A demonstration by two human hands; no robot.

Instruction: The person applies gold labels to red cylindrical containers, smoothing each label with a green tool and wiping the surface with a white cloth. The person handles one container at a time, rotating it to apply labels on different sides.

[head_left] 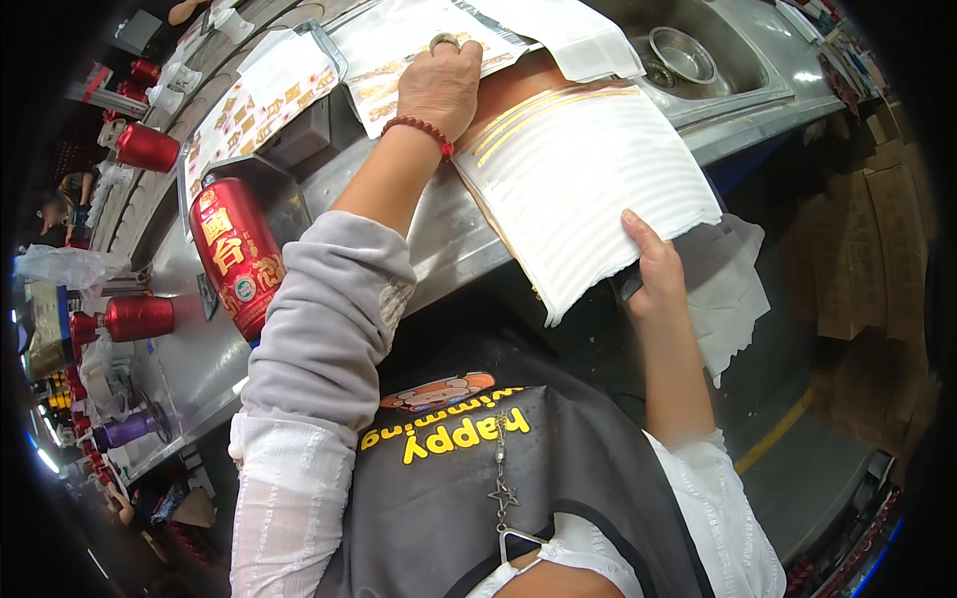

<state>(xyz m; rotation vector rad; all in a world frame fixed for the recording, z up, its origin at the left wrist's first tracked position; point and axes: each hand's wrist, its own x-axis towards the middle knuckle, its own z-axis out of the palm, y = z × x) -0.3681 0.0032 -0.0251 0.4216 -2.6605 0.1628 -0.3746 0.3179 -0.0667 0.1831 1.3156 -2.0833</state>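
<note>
At the metal counter (454,239), the right hand (658,267) pinches rippled white sheets (593,189) (left hand (441,90) curled, its hold unclear).

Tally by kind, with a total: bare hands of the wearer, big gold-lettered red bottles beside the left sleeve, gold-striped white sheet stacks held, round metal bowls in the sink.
Bare hands: 2 (left hand, right hand)
Big gold-lettered red bottle: 1
Gold-striped white sheet stack: 1
Round metal bowl: 1
Total: 5

Downward fisheye head view over hands (658,267)
</note>
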